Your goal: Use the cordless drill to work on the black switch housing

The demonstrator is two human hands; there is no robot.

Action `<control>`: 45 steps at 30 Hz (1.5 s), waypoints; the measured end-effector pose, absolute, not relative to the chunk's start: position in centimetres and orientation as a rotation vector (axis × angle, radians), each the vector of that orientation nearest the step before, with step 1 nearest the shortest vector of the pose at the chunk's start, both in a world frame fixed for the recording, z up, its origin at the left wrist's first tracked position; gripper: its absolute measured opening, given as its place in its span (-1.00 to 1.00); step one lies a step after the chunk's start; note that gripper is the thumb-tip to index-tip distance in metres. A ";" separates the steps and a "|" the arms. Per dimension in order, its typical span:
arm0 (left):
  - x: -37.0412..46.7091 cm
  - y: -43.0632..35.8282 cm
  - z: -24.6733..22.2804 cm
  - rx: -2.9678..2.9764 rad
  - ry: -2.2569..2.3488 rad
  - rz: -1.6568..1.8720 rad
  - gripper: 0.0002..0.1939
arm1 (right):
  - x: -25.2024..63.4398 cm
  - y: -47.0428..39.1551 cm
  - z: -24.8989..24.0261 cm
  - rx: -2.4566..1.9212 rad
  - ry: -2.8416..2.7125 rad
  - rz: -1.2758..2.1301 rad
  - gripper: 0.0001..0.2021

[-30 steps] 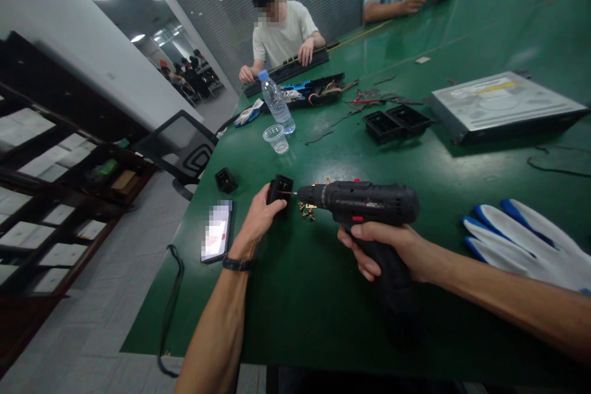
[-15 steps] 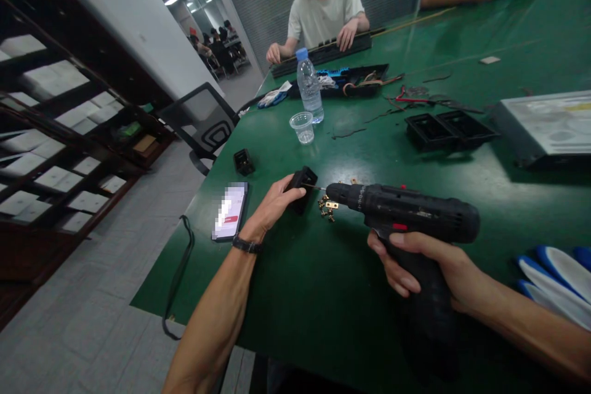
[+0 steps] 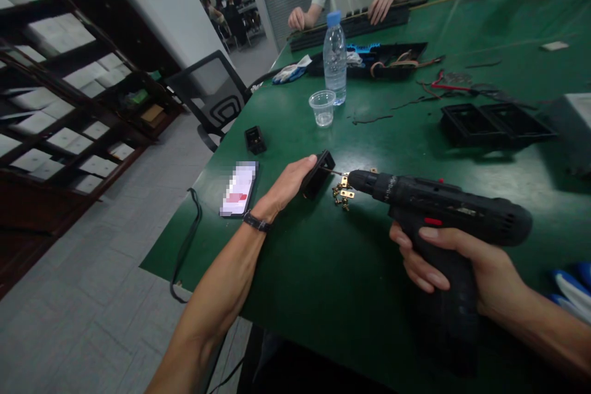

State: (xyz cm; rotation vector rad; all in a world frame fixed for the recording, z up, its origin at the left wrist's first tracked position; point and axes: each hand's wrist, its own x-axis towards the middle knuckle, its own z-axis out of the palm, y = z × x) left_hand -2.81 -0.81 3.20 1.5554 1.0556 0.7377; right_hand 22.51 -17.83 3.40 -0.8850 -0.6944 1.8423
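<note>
My left hand (image 3: 290,184) grips a small black plastic box (image 3: 316,180), tilted with its open side toward the right. Wrapped round the handle of a black cordless drill (image 3: 434,203) is my right hand (image 3: 455,258). The drill's long thin bit (image 3: 333,171) points left and reaches the opening of the box; whether its tip touches anything inside is hidden. Just below the drill's chuck lie several small brass screws (image 3: 342,202) and brass plates (image 3: 348,194) on the green table (image 3: 323,277).
Left of the box are a phone (image 3: 239,189) and another black box (image 3: 255,140). Beyond stand a plastic cup (image 3: 322,112) and a water bottle (image 3: 335,64). Black double trays (image 3: 496,126) lie at right, with gloves (image 3: 572,295) nearer. Across the table a person handles a black strip (image 3: 351,28).
The box in my left hand has turned, so its open side faces more to the right. My view has shifted, and the drill's bit stays at the box.
</note>
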 end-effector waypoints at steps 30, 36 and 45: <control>-2.2 0.5 2.4 1.356 1.203 0.769 -0.58 | 23.9 -16.3 2.2 -0.584 -0.533 1.981 -0.78; -2.1 0.7 2.3 1.392 1.247 0.755 -0.54 | 23.8 -16.3 2.0 -0.595 -0.533 1.992 -0.77; -1.9 0.7 2.1 1.416 1.220 0.804 -0.54 | 23.4 -16.6 1.9 -0.626 -0.624 1.955 -0.78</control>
